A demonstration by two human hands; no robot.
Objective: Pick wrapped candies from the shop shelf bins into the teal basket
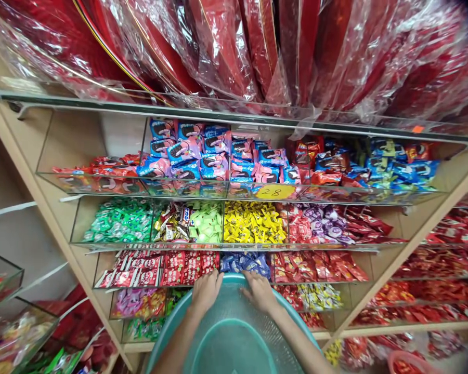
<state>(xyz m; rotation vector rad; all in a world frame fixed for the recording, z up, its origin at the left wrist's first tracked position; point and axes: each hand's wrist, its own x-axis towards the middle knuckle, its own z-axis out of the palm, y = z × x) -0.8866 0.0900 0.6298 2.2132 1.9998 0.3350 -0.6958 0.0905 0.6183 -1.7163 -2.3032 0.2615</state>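
Note:
A large round green plastic basket point(234, 343) with mesh walls is right in front of me, its far rim facing the shelves. My left hand point(207, 290) grips that rim left of its middle, fingers bent over the edge. On the right of the middle, my right hand point(260, 292) is closed on the same rim. Just beyond my hands, purple-blue wrapped candies point(245, 264) lie in a shelf compartment. Red packets point(191, 267) fill the compartment beyond my left hand, with more red packets point(296, 266) beyond my right.
Glass-fronted shelves hold green candies point(120, 221), yellow candies point(255, 223) and blue-pink cookie packs point(187, 150). A yellow price tag point(275, 191) reads 28. Plastic-wrapped red items point(226, 47) overhang the top shelf. A pink basin point(407, 361) stands low on the right.

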